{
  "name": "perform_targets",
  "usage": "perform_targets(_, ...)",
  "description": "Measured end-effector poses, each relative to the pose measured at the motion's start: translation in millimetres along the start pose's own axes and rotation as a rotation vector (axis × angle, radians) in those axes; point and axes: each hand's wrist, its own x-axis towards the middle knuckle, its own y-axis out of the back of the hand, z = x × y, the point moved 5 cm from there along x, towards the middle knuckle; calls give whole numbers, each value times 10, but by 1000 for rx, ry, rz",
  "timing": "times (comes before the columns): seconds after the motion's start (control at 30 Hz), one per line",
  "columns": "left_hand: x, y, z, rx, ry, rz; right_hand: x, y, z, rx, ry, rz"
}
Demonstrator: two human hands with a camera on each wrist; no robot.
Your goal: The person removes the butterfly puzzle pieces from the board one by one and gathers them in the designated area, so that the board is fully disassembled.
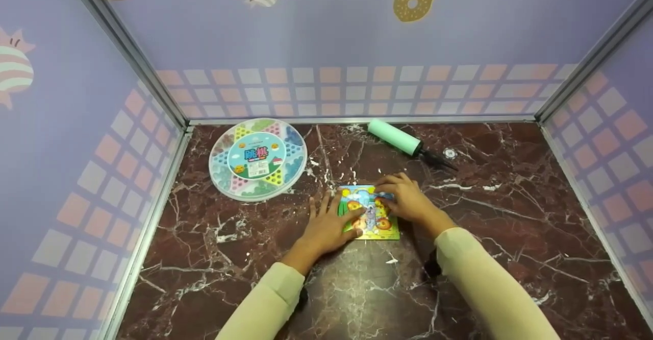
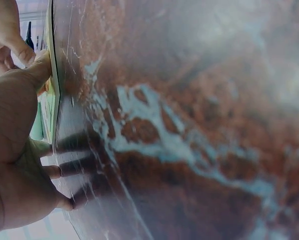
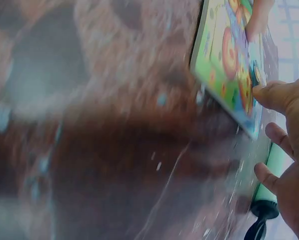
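A colourful flat picture puzzle board (image 1: 378,234) with cartoon animals lies on the marble-patterned table between both hands. Over its left edge rests my left hand (image 1: 326,228), fingers spread, with its thumb and index finger reaching onto the picture. My right hand (image 1: 409,200) is at the board's upper right corner. In the right wrist view its thumb touches a small blue puzzle piece (image 3: 256,74) that sits tilted on the board, while the other fingers are spread apart beyond the edge. The left wrist view shows the left thumb on the board's rim (image 2: 54,107).
A round Chinese checkers box (image 1: 257,160) with a clear rim lies at the back left. Behind the right hand is a mint-green hand pump (image 1: 394,137) with a black nozzle. A small white round chip (image 1: 449,153) lies near it. Patterned walls (image 1: 326,33) enclose three sides.
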Motion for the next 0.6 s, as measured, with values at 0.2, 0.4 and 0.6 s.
perform_targets(0.2, 9, -14, -11, -6, 4, 3, -139, 90, 189, -1, 9, 52)
perform_targets(0.4, 7, -20, -16, -20, -2, 6, -262, 184, 344, 28, 35, 107)
perform_targets(0.6, 14, -25, -11, -23, 2, 4, -376, 246, 467, 35, 12, 99)
